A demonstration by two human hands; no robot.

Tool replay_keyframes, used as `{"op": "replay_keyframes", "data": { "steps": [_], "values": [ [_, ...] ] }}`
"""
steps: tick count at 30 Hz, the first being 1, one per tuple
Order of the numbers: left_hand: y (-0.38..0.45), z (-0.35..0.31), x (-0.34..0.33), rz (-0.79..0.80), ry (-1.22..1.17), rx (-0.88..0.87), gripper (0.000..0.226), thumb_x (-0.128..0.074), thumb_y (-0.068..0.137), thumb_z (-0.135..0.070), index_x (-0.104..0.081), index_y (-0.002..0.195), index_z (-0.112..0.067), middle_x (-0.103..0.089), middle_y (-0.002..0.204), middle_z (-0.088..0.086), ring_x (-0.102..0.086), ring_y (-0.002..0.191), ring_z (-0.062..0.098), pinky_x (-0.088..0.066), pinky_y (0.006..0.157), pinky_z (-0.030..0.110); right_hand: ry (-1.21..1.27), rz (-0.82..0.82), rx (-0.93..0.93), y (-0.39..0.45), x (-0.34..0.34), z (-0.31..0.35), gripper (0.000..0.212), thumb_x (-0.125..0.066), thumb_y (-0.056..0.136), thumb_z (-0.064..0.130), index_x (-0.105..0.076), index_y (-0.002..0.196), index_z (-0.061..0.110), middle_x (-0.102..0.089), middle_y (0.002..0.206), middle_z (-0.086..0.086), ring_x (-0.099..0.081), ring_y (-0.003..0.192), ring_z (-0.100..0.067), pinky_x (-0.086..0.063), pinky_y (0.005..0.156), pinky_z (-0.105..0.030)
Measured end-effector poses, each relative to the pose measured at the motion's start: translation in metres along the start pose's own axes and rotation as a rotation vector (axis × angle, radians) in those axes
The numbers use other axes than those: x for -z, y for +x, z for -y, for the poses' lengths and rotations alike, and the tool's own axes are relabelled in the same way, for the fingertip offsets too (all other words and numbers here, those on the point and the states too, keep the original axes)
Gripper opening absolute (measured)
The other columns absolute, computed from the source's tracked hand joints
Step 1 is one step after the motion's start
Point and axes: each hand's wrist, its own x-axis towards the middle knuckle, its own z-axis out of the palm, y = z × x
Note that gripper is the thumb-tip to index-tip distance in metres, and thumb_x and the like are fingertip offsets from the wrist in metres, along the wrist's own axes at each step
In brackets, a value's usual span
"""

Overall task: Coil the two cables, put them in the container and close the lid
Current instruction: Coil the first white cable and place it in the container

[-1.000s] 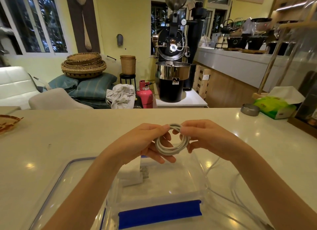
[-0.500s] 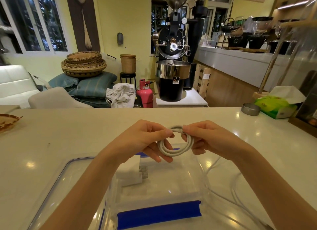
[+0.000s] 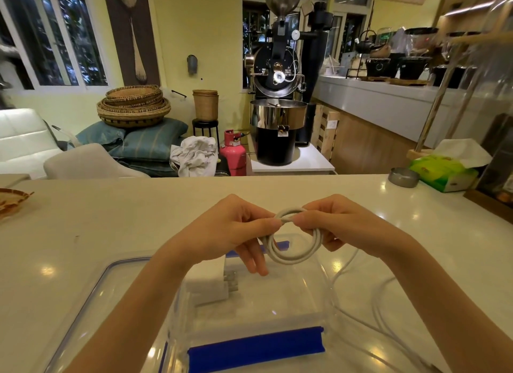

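Observation:
A white cable wound into a small coil (image 3: 294,257) hangs in the air above the open clear container (image 3: 330,295). My left hand (image 3: 236,231) and my right hand (image 3: 333,222) both pinch the coil at its top, fingertips almost touching. A second white cable (image 3: 380,306) lies loose on the counter to the right of the container. The container has blue clasps (image 3: 255,347) and holds a white charger block (image 3: 211,286). Its clear lid (image 3: 91,303) lies flat on the counter at the left.
The white counter (image 3: 111,222) stretches far to both sides. A green tissue box (image 3: 444,170) and a small metal dish (image 3: 403,177) stand at the far right. A woven tray (image 3: 11,200) sits at the left edge.
The coil has been turned and tightened between my fingers. Both hands stayed above the container, shifting slightly.

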Motion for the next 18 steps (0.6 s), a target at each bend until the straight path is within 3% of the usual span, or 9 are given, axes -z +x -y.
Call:
{"op": "replay_keyframes", "data": {
  "steps": [5, 8, 11, 15, 18],
  "values": [
    [-0.008, -0.009, 0.005, 0.105, 0.21, -0.067, 0.024, -0.048, 0.09, -0.017, -0.066, 0.075, -0.022, -0.058, 0.038, -0.012, -0.042, 0.029, 0.004, -0.039, 0.044, 0.019, -0.026, 0.137, -0.01, -0.006, 0.003, 0.004, 0.026, -0.059, 0.071, 0.039, -0.06, 0.052, 0.02, -0.04, 0.047, 0.002, -0.031, 0.043, -0.01, -0.029, 0.043, -0.019],
    [-0.012, -0.012, 0.007, 0.208, 0.18, -0.093, 0.02, -0.049, 0.087, -0.021, -0.068, 0.09, -0.017, -0.066, 0.052, -0.017, -0.04, 0.032, 0.004, -0.036, 0.039, 0.012, -0.063, 0.234, -0.012, -0.01, 0.005, 0.007, 0.027, -0.067, 0.074, 0.038, -0.06, 0.05, 0.026, -0.045, 0.046, 0.008, -0.036, 0.044, -0.008, -0.034, 0.045, -0.017],
    [-0.013, -0.01, 0.011, 0.264, 0.147, -0.113, 0.026, -0.053, 0.085, -0.025, -0.069, 0.098, -0.009, -0.07, 0.063, -0.012, -0.041, 0.034, 0.004, -0.036, 0.038, 0.01, -0.054, 0.295, 0.011, -0.013, 0.005, 0.01, 0.023, -0.057, 0.069, 0.044, -0.06, 0.053, 0.027, -0.047, 0.048, 0.01, -0.038, 0.046, -0.007, -0.036, 0.047, -0.017],
    [-0.016, -0.011, 0.017, 0.285, 0.158, -0.123, 0.025, -0.056, 0.084, -0.031, -0.071, 0.094, -0.013, -0.061, 0.052, -0.01, -0.039, 0.035, 0.004, -0.034, 0.039, 0.011, -0.043, 0.284, 0.03, -0.014, 0.004, 0.013, 0.023, -0.057, 0.069, 0.044, -0.062, 0.056, 0.025, -0.048, 0.049, 0.01, -0.04, 0.046, -0.008, -0.037, 0.047, -0.016],
    [-0.016, -0.013, 0.015, 0.182, 0.259, -0.102, 0.028, -0.054, 0.085, -0.03, -0.071, 0.093, -0.01, -0.045, 0.043, -0.008, -0.035, 0.035, 0.006, -0.034, 0.039, 0.013, -0.038, 0.177, 0.028, -0.012, 0.002, 0.012, 0.03, -0.064, 0.076, 0.039, -0.058, 0.05, 0.024, -0.043, 0.045, 0.007, -0.035, 0.042, -0.007, -0.033, 0.044, -0.017]
  ]
}}
